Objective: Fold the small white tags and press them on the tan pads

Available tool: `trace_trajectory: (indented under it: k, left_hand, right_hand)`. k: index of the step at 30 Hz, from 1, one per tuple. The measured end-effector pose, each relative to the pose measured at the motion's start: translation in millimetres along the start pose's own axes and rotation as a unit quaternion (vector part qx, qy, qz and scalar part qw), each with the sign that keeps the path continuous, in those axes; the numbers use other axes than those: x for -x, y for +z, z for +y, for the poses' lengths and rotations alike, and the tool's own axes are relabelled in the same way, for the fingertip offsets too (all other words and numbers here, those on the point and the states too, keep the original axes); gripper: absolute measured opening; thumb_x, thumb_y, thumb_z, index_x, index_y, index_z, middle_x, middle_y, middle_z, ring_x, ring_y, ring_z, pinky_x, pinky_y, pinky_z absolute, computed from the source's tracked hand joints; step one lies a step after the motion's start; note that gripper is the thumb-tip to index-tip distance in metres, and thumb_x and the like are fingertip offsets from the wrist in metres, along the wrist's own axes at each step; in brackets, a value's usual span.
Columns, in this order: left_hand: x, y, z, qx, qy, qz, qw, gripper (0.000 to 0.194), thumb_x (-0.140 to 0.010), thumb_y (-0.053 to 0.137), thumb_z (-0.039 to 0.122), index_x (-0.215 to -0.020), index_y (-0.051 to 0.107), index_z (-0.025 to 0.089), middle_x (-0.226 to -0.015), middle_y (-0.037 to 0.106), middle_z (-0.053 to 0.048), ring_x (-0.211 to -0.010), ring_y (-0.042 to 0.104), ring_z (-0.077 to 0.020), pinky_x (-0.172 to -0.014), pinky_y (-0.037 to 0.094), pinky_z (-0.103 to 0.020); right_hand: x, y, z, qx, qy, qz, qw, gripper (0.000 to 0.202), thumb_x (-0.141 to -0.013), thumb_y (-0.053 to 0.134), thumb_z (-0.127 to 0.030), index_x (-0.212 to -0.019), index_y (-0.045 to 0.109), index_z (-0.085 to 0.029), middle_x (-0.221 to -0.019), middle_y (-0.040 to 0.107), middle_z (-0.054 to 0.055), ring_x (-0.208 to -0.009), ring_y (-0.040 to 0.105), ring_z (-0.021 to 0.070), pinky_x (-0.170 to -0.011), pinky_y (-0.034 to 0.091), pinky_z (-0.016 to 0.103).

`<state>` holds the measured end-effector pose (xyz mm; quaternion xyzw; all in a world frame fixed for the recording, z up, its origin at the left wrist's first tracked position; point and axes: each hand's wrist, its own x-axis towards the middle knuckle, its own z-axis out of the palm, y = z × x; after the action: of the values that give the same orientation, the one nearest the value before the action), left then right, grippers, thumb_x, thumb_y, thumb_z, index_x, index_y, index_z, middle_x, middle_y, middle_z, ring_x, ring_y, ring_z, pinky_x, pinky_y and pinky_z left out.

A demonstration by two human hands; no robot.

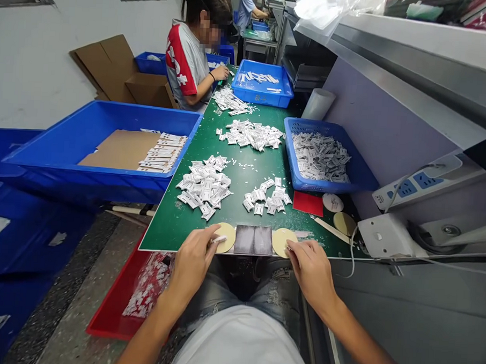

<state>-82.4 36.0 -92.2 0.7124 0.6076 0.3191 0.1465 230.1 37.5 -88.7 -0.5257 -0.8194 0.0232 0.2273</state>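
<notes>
Left grip (192, 257) pinches small, oblong white plastic piece (220, 239) over round yellow disc (226, 240). Right grip (312, 264): narrow, at matching disc (280, 241); contents unclear.

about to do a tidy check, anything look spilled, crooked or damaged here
Small white bits lie scattered on the green table between the piles, so they look spilled. Crumpled clear plastic also droops over the shelf edge at upper right, which looks untidy. Nothing looks clearly broken.
</notes>
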Motion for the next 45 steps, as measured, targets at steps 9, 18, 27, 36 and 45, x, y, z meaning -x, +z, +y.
trace_trajectory:
  k: [9,18,27,36,45]
  left_hand:
    - [-12,4.8,6,-0.049,0.035,-0.024,0.998,0.014,-0.095,0.050,0.021,-0.097,0.064,0.021,-0.092,0.066,-0.007,-0.088,0.058,-0.0236,-0.079,0.044,-0.035]
    - [-14,-3.2,3,-0.038,0.048,-0.025,0.998,0.016,-0.094,0.051,0.021,-0.092,0.067,0.022,-0.087,0.067,-0.007,-0.087,0.058,-0.0239,-0.078,0.044,-0.034]
    - [-10,-4.2,4,-0.016,0.027,-0.034,0.999,0.016,-0.093,0.053,0.023,-0.090,0.069,0.022,-0.088,0.068,-0.008,-0.088,0.058,-0.0250,-0.080,0.043,-0.037]
    - [21,-29.5,8,0.341,-0.265,-0.007,0.902,0.019,-0.087,0.063,0.041,-0.090,0.066,0.022,-0.059,0.053,0.003,-0.052,0.048,-0.0121,-0.051,0.039,-0.023]
    - [-6,-11.1,20,0.466,-0.234,-0.012,0.853,0.022,-0.085,0.066,0.034,-0.100,0.067,0.018,-0.088,0.066,-0.004,-0.069,0.059,-0.0116,-0.067,0.050,-0.024]
  right_hand:
    - [-23,2,15,0.017,-0.090,-0.034,0.995,0.027,-0.099,0.043,-0.017,-0.099,0.070,-0.020,-0.087,0.070,0.008,-0.082,0.054,0.0217,-0.071,0.038,0.036]
    - [-17,6,20,-0.003,-0.102,-0.049,0.994,0.032,-0.101,0.039,-0.022,-0.094,0.070,-0.020,-0.080,0.067,0.008,-0.074,0.051,0.0203,-0.070,0.039,0.035]
    - [-21,8,19,-0.031,-0.079,-0.038,0.996,0.031,-0.100,0.041,-0.022,-0.093,0.071,-0.020,-0.080,0.066,0.008,-0.075,0.052,0.0204,-0.070,0.041,0.035]
    - [22,-20,9,-0.269,0.269,0.112,0.918,0.019,-0.088,0.063,-0.037,-0.097,0.074,-0.024,-0.078,0.065,0.004,-0.068,0.056,0.0178,-0.062,0.046,0.032]
    - [-1,-19,5,-0.629,0.380,0.027,0.678,0.033,-0.073,0.076,-0.047,-0.088,0.072,-0.018,-0.068,0.054,-0.001,-0.055,0.044,0.0093,-0.046,0.035,0.023]
